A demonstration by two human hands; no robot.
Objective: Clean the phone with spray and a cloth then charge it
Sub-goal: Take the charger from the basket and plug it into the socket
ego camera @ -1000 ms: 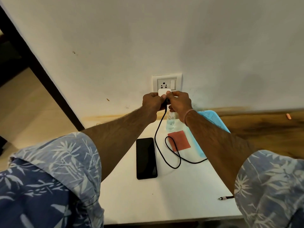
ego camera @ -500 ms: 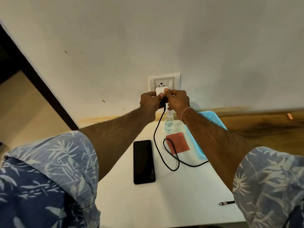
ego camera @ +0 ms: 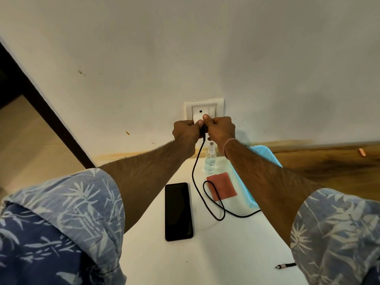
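The left hand (ego camera: 186,131) and right hand (ego camera: 221,130) both curl their fingers round the white charger adapter (ego camera: 197,118) at the wall socket (ego camera: 205,106). Probably light and rigid, it is best gripped by its sides. Its limp black cable (ego camera: 195,161) trails to the table (ego camera: 226,254), where the phone (ego camera: 178,211), slick glass, lies flat and unplugged; the hands hide the adapter's pins

White table (ego camera: 226,254): phone (ego camera: 178,211), cable (ego camera: 193,169), red cloth (ego camera: 222,186), spray bottle (ego camera: 210,161), blue basket (ego camera: 265,155)

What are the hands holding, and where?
The left hand and right hand hold the small white charger plug, each grip on its sides, at the wall socket.
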